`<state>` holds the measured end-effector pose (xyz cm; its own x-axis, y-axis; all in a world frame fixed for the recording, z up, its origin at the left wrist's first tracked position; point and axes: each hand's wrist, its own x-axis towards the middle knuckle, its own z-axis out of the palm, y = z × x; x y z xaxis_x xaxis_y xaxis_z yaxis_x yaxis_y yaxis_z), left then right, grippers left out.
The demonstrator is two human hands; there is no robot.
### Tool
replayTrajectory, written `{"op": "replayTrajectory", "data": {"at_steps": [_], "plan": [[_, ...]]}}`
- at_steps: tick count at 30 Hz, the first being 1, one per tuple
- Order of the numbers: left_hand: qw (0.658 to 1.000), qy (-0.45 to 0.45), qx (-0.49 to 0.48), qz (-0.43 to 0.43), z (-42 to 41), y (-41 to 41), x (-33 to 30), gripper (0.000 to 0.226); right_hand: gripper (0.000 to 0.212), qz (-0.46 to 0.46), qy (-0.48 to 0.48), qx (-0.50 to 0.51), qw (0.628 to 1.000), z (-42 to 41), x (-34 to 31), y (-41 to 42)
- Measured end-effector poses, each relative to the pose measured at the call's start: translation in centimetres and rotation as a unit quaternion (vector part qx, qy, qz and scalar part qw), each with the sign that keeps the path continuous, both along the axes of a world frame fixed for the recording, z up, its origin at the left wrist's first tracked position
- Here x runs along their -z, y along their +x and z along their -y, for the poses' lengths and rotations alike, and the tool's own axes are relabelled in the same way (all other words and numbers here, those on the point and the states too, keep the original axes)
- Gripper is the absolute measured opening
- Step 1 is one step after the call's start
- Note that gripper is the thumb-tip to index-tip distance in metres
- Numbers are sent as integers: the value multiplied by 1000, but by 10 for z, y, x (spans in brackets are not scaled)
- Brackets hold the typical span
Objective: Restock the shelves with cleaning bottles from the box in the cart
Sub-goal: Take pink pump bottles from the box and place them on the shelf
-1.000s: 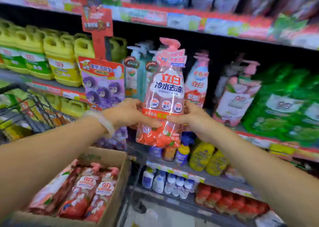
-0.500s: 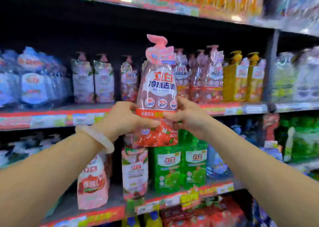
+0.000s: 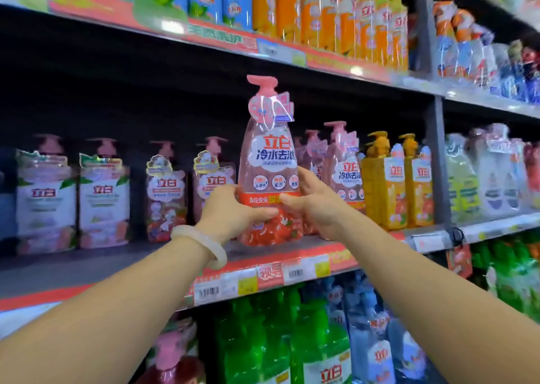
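A pink pump bottle (image 3: 270,161) in a clear wrapper with a red base stands upright at the front of the middle shelf (image 3: 254,275). My left hand (image 3: 230,211) grips its lower left side and my right hand (image 3: 315,202) grips its lower right side. Its base is at the shelf's front edge; I cannot tell whether it rests on the board. Matching pink bottles (image 3: 343,167) stand just behind and to the right. The cart and box are out of view.
Pink and white bottles (image 3: 103,199) line the shelf's left part, with a dark gap behind the held bottle. Yellow pump bottles (image 3: 385,185) stand to the right. Orange bottles (image 3: 330,15) fill the shelf above, green ones (image 3: 263,339) the shelf below. A dark upright post (image 3: 435,155) divides the bays.
The view swung up from the cart and box to the higher shelf. Both hands carried the pink bottle up and forward to the middle shelf's front edge.
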<state>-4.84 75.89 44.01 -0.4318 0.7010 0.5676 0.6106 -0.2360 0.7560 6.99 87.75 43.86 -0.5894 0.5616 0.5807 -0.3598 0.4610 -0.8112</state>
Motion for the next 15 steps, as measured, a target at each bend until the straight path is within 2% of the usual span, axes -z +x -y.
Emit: {"op": "replayTrajectory", "data": {"at_steps": [3, 8, 10, 12, 15], "plan": [[999, -24, -8, -22, -33, -10, 12, 31, 52, 11, 10, -2, 1000, -28, 11, -6], [996, -51, -39, -63, -70, -22, 24, 41, 58, 28, -5, 10, 1000, -63, 32, -16], [996, -71, -19, -53, -75, -26, 23, 46, 52, 18, -5, 20, 1000, -69, 35, -16], [995, -92, 12, -38, -76, -30, 21, 43, 40, 2, -1, 85, 996, -65, 39, -15], [995, -98, 20, -27, -78, -30, 21, 43, 43, 4, 59, 233, 971, -63, 46, -16]]}}
